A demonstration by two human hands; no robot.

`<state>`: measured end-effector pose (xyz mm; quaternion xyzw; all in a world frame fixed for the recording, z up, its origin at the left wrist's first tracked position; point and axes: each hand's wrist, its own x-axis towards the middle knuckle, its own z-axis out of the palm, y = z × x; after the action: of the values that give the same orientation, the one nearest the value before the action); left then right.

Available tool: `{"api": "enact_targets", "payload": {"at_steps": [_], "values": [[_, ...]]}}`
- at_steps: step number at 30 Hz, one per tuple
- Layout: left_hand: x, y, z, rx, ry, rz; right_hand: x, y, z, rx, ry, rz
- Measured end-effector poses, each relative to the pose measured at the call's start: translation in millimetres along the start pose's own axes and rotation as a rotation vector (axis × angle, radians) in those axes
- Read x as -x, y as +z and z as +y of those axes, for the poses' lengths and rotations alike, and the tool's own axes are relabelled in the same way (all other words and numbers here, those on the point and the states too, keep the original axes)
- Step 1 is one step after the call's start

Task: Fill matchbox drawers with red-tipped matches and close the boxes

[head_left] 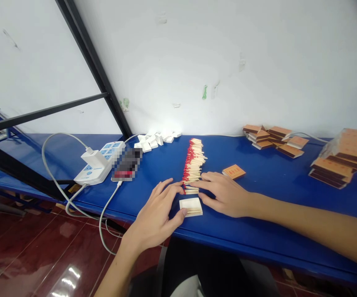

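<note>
A long row of red-tipped matches (193,161) lies on the blue table (258,181). At its near end, my left hand (156,214) and my right hand (224,194) pinch a small bunch of matches (191,190) between their fingertips. Just below it sits a small white inner matchbox tray (191,206), with my left thumb against its left edge and my right thumb near its right edge. An orange matchbox sleeve (233,171) lies just beyond my right hand.
White inner trays (156,139) are heaped by the wall. Stacks of orange matchboxes lie at the back right (274,140) and far right (342,159). A white power strip (99,163) with a charger, cables and a phone (127,165) sits at left. A black metal frame (98,70) slants across.
</note>
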<state>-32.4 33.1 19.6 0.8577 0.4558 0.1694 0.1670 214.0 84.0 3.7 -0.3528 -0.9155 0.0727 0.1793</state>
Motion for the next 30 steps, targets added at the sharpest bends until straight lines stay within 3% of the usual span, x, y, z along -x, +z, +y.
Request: {"api": "enact_targets", "payload": {"at_steps": [30], "values": [[-0.4, -0.9, 1.1, -0.041, 0.069, -0.02, -1.3, -3.5, -2.9, 0.002, 0.033, -0.03]]}}
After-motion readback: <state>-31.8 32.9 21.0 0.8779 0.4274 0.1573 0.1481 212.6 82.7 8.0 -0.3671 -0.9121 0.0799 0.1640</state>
